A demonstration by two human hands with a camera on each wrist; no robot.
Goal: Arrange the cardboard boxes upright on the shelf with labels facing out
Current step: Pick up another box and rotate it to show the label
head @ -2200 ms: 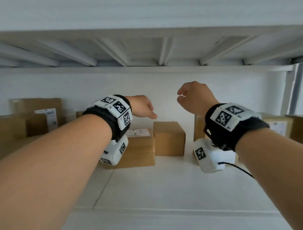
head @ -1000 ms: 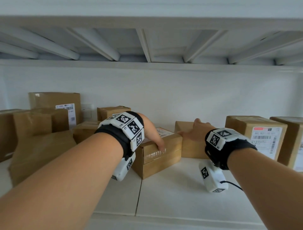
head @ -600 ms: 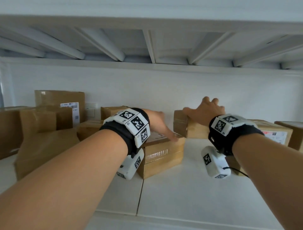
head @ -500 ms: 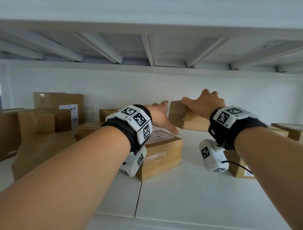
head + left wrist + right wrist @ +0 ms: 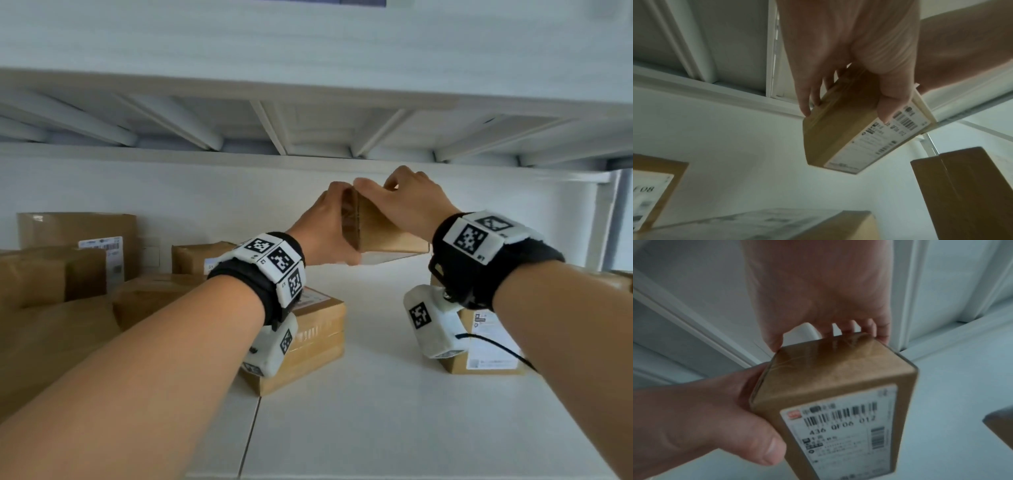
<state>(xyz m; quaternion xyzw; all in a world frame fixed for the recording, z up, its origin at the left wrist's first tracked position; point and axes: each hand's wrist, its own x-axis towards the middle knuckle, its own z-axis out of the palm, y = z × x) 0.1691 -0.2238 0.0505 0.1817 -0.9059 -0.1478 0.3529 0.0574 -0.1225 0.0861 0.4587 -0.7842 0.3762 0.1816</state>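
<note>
A small brown cardboard box (image 5: 383,233) is held in the air above the white shelf (image 5: 376,418), just under the upper shelf's ribs. My left hand (image 5: 322,226) grips its left end, thumb below and fingers over the top. My right hand (image 5: 407,202) pinches its upper edge from the right. In the left wrist view the box (image 5: 840,129) is tilted and its white barcode label (image 5: 879,142) faces downward. The right wrist view shows the same label (image 5: 840,434) on the box (image 5: 838,379), with my right fingertips (image 5: 865,327) on the far edge.
A flat box (image 5: 318,329) with a label on top lies below my left wrist. A labelled box (image 5: 489,342) stands under my right wrist. Several more boxes (image 5: 75,236) crowd the left of the shelf. The upper shelf's underside (image 5: 308,126) is close overhead.
Both hands reached the small box at the back, took hold of it and lifted it off the shelf. It has risen and tilted since half a second ago.
</note>
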